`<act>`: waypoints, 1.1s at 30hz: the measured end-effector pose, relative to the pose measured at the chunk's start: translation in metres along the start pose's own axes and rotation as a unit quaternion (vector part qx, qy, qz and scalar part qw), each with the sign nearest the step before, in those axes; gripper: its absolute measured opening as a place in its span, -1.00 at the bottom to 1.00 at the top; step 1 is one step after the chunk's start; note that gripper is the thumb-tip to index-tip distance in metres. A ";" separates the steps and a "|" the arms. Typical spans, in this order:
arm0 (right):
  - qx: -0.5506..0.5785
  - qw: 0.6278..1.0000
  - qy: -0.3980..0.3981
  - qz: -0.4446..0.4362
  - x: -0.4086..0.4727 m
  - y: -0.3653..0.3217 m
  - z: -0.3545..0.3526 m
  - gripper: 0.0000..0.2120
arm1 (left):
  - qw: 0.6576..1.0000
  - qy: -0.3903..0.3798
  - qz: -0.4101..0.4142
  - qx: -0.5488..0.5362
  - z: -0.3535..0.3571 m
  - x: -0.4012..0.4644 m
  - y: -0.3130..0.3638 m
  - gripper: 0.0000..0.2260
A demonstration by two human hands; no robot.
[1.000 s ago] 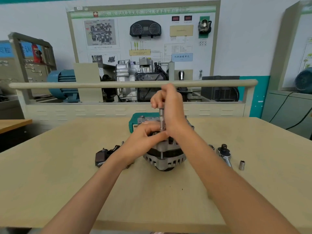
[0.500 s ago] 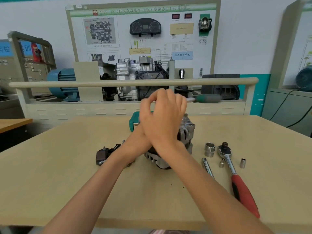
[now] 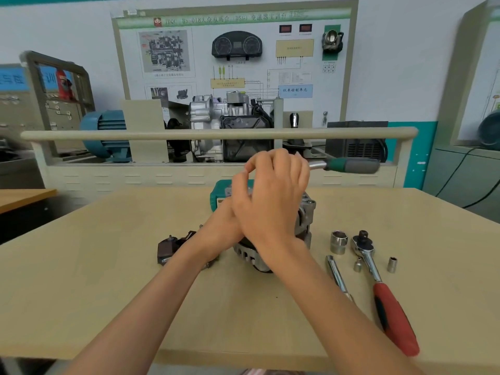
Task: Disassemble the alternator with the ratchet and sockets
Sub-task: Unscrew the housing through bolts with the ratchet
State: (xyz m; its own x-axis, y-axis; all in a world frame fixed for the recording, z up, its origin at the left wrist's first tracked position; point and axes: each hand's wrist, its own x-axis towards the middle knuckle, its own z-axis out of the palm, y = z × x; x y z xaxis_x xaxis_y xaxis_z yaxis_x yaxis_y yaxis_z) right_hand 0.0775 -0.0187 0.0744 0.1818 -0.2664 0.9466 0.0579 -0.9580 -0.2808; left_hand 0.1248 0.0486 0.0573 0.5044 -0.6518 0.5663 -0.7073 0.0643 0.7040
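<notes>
At frame centre my right hand [image 3: 273, 193] grips the green ratchet [image 3: 349, 165] over the alternator [image 3: 273, 239]; left hand [image 3: 224, 228], grip hidden, steadies it. I'd keep the socket square, swinging short.

Green-handled ratchet [image 3: 349, 165] now swung out rightward, right hand [image 3: 273, 201] over alternator [image 3: 303, 217]
</notes>
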 end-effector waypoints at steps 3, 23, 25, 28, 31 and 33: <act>0.156 0.984 -0.038 0.075 0.015 0.002 -0.003 -0.75 | 1.000 -0.015 -0.020 -0.003 0.001 0.001 0.000 -0.64; 0.465 0.851 -0.096 0.226 0.040 0.005 -0.003 -0.54 | 0.998 -0.030 -0.048 -0.034 0.001 0.001 -0.005 -0.77; 0.551 0.780 -0.116 0.272 0.046 0.009 0.001 -0.52 | 0.997 -0.036 -0.051 -0.036 -0.002 0.002 -0.009 -0.69; 0.592 0.740 -0.149 0.283 0.049 0.012 0.006 -0.58 | 0.997 -0.033 -0.040 -0.048 -0.002 -0.001 -0.008 -0.77; 0.615 0.715 -0.178 0.280 0.050 0.015 0.007 -0.53 | 0.997 -0.035 -0.043 -0.058 -0.002 -0.001 -0.008 -0.78; 0.637 0.684 -0.207 0.289 0.052 0.019 0.007 -0.45 | 0.996 -0.030 -0.045 -0.064 -0.002 -0.001 -0.008 -0.75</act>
State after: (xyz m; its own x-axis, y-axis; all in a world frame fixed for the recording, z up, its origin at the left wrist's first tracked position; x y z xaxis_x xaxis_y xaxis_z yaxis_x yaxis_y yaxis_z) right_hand 0.0944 -0.0497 0.1172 0.7827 -0.2561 0.5673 0.6197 0.2352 -0.7488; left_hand 0.1311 0.0499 0.0517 0.5300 -0.7033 0.4738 -0.5894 0.0962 0.8021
